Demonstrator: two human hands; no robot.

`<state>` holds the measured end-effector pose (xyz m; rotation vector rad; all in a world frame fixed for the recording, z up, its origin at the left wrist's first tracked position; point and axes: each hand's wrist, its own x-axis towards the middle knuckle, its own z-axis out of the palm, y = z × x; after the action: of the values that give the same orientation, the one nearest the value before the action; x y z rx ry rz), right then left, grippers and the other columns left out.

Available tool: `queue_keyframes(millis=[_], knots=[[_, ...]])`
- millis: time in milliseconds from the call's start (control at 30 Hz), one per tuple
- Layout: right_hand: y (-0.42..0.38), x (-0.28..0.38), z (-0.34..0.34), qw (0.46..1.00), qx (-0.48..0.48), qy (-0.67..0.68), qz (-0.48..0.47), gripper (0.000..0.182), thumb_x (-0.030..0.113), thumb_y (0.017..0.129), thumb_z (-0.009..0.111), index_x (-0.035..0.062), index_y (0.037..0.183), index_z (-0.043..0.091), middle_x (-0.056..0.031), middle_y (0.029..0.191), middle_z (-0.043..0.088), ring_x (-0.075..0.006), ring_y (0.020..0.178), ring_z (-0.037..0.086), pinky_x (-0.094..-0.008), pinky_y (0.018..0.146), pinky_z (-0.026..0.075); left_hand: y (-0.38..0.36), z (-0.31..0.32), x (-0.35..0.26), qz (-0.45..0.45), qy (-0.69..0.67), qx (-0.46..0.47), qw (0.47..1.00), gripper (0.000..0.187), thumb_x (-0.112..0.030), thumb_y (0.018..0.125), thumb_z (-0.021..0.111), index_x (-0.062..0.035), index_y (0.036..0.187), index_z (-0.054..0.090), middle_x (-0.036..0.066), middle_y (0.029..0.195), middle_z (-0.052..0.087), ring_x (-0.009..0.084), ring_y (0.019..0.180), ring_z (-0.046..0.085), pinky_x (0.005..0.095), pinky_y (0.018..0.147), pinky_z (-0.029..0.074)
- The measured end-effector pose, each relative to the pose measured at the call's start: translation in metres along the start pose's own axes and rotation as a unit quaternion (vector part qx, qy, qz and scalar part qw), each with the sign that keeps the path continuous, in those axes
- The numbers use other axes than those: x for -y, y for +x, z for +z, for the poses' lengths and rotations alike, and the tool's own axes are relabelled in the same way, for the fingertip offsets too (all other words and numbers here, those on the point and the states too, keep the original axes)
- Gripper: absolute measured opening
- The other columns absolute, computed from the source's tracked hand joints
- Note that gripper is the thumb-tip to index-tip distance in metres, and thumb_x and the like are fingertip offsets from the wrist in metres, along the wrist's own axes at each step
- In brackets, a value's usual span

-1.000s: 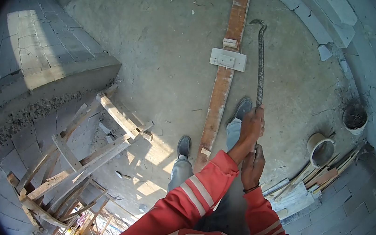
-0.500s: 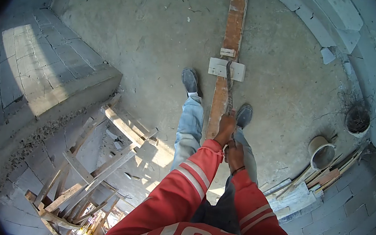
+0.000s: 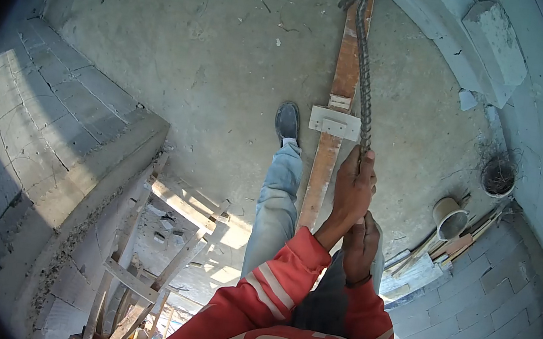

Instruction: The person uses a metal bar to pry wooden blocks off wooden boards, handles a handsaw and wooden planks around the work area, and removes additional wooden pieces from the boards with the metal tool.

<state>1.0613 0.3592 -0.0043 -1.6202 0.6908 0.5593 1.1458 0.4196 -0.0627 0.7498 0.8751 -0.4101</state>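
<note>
My left hand point(image 3: 354, 190) is wrapped round a ribbed steel bar point(image 3: 365, 72) with a bent, hooked tip, like a crowbar. Just below it, my right hand point(image 3: 361, 247) is closed round the bar's lower end, which is mostly hidden by the fingers. The bar points away from me, its hooked end over a long brown wooden plank point(image 3: 347, 70) on the floor. Across the plank lies a pale flat plate point(image 3: 351, 130) with small pale blocks at it. My feet are on either side of the plank; the right one is hidden behind my hands.
Wooden trestle pieces point(image 3: 165, 261) stand at the lower left, beside a low block wall point(image 3: 55, 109). At the right are a bucket point(image 3: 450, 218), another holding wire point(image 3: 497, 177), and wood strips point(image 3: 477, 235). Pale blocks point(image 3: 497, 45) lie along the far right wall.
Both hands have come up with the bar. Its hooked end has left the pale plate and now reaches far beyond it. The camera view has shifted a little.
</note>
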Motion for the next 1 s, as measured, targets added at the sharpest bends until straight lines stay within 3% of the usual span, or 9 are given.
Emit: queue_keyframes(millis=[200,367,433,600,667,733,833,900,1000], knots=[[0.071,0.014,0.021,0.982,0.007,0.084,-0.170,0.042,0.032,0.103,0.035,-0.0049,0.112,0.054,0.0034,0.066,0.049,-0.0012,0.054,0.039,-0.0194,0.045,0.026,0.036,0.037,-0.073,0.252,0.195,0.081,0.944,0.027,-0.027,0.099,0.050,-0.0021,0.090,0.044,0.006,0.053,0.039,0.0123,0.046,0.039,0.0323,0.044,0.031],[0.068,-0.084,0.007,0.989,0.019,0.126,0.080,0.038,0.028,0.103,0.035,-0.0021,0.095,0.057,-0.0018,0.063,0.053,-0.0068,0.045,0.043,-0.0240,0.039,0.030,0.081,-0.038,0.057,0.157,0.366,-0.094,0.913,0.043,-0.034,0.099,0.045,0.0083,0.101,0.054,0.028,0.086,0.062,0.0447,0.083,0.062,0.0503,0.073,0.046],[0.058,-0.126,-0.004,0.990,0.044,-0.027,0.128,0.034,0.025,0.100,0.037,-0.0017,0.090,0.057,-0.0044,0.061,0.053,-0.0108,0.043,0.045,-0.0279,0.038,0.032,0.080,-0.071,0.106,-0.073,0.469,-0.141,0.869,0.049,-0.039,0.098,0.042,0.0071,0.101,0.057,0.032,0.099,0.062,0.0488,0.096,0.060,0.0540,0.083,0.045],[0.051,-0.082,-0.041,0.949,0.026,-0.100,0.298,0.025,0.017,0.091,0.045,-0.0016,0.080,0.057,-0.0115,0.060,0.056,-0.0214,0.044,0.054,-0.0374,0.041,0.039,0.063,-0.033,0.120,-0.089,0.448,-0.150,0.877,0.046,-0.039,0.100,0.040,0.0028,0.091,0.059,0.023,0.075,0.063,0.0442,0.083,0.062,0.0498,0.076,0.045],[0.071,-0.083,-0.059,0.960,0.028,-0.278,-0.024,0.025,0.020,0.091,0.046,-0.0019,0.087,0.058,-0.0115,0.065,0.059,-0.0207,0.051,0.057,-0.0367,0.046,0.041,0.079,0.008,0.090,0.056,0.401,-0.134,0.904,0.045,-0.037,0.101,0.039,0.0015,0.083,0.055,0.015,0.063,0.056,0.0339,0.061,0.057,0.0452,0.061,0.043],[0.079,-0.046,-0.077,0.940,0.032,-0.340,-0.022,0.033,0.025,0.097,0.042,-0.0029,0.099,0.058,-0.0082,0.069,0.058,-0.0173,0.060,0.058,-0.0342,0.050,0.041,0.084,0.056,0.054,0.132,0.300,-0.107,0.939,0.042,-0.035,0.102,0.039,-0.0006,0.079,0.049,0.007,0.056,0.046,0.0189,0.049,0.042,0.0371,0.049,0.034],[0.115,0.030,-0.077,0.999,0.025,0.015,0.019,0.043,0.033,0.101,0.036,-0.0046,0.109,0.056,-0.0054,0.076,0.059,-0.0133,0.066,0.056,-0.0299,0.052,0.040,0.079,0.117,-0.017,0.157,0.269,-0.049,0.949,0.037,-0.032,0.100,0.045,0.0030,0.089,0.049,0.019,0.063,0.049,0.0337,0.055,0.047,0.0411,0.056,0.037],[0.136,0.045,-0.075,0.980,-0.001,0.042,-0.192,0.049,0.037,0.102,0.033,-0.0058,0.110,0.056,-0.0038,0.077,0.060,-0.0100,0.066,0.053,-0.0261,0.054,0.039,0.080,0.140,-0.044,0.247,0.252,0.022,0.935,0.034,-0.030,0.100,0.046,0.0031,0.090,0.048,0.019,0.061,0.047,0.0311,0.052,0.047,0.0401,0.052,0.036],[0.153,0.031,-0.078,0.972,-0.003,0.022,-0.236,0.050,0.039,0.101,0.034,-0.0058,0.109,0.056,-0.0048,0.079,0.060,-0.0077,0.066,0.053,-0.0237,0.055,0.039,0.086,0.142,-0.046,0.302,0.270,0.025,0.914,0.033,-0.029,0.100,0.046,0.0034,0.092,0.049,0.019,0.060,0.046,0.0312,0.051,0.046,0.0403,0.051,0.035]])
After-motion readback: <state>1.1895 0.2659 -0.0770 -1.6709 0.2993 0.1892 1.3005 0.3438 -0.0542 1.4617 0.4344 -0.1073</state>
